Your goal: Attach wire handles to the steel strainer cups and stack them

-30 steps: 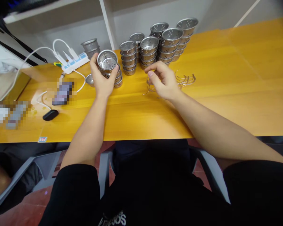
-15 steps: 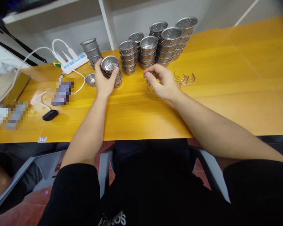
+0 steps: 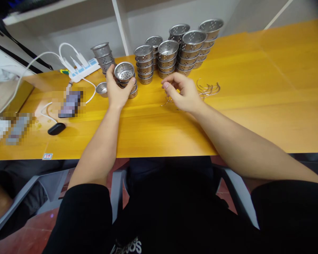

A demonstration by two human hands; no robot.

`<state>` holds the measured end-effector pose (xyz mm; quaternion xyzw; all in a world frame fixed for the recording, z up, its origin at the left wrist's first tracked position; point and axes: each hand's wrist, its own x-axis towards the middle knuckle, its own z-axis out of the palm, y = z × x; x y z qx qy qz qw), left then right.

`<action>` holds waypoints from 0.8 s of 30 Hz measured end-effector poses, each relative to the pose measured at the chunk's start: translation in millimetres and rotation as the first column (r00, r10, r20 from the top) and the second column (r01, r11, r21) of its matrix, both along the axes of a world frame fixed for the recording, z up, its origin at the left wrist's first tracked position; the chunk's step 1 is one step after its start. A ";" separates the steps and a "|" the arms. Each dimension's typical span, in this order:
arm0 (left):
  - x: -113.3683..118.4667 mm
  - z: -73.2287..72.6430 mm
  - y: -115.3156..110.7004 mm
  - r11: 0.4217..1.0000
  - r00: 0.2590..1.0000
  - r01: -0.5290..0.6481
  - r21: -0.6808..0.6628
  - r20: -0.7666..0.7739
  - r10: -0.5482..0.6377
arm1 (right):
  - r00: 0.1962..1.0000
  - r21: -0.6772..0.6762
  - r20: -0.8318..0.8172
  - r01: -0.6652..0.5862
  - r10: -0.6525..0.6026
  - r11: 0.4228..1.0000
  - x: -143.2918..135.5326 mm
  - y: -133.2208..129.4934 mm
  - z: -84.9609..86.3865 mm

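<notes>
My left hand (image 3: 116, 90) is wrapped round the top perforated metal cup (image 3: 124, 73) of a short stack, thumb at its right side and fingers at its left. The cup's mouth faces up. A single small metal cup (image 3: 102, 89) sits just left of that hand. Over the desk to the right, my right hand (image 3: 184, 92) is curled, with thumb and forefinger tips close together. What it pinches, if anything, I cannot make out. Several thin curved wires (image 3: 209, 90) lie beside and partly under it.
Several stacks of perforated cups (image 3: 168, 53) stand behind my hands, and another stack (image 3: 104, 58) rises at the back left. A white power strip (image 3: 84, 70) with cables, a blurred phone (image 3: 71, 104) and a black oval object (image 3: 56, 129) are on the desk (image 3: 159, 137) at left.
My left thumb has shifted slightly outward at the side of the top cup. My right hand keeps nearly the same pose; the view has shifted very slightly.
</notes>
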<state>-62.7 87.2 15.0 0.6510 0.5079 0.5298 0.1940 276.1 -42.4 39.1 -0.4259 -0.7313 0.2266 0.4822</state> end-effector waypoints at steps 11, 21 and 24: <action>-32.9 17.0 -3.4 0.944 0.973 -0.214 0.250 -0.033 0.230 | 1.000 -0.004 0.009 0.003 -0.003 1.000 1.3 1.8 -1.7; -88.8 -0.3 24.1 0.865 0.876 -0.482 -0.139 -0.050 0.480 | 0.974 -0.112 0.189 0.145 -0.123 0.983 5.0 1.8 7.3; -90.0 -4.9 21.3 0.847 0.883 -0.470 -0.251 -0.152 0.445 | 0.978 -0.101 0.174 0.133 -0.114 0.986 4.7 1.3 6.4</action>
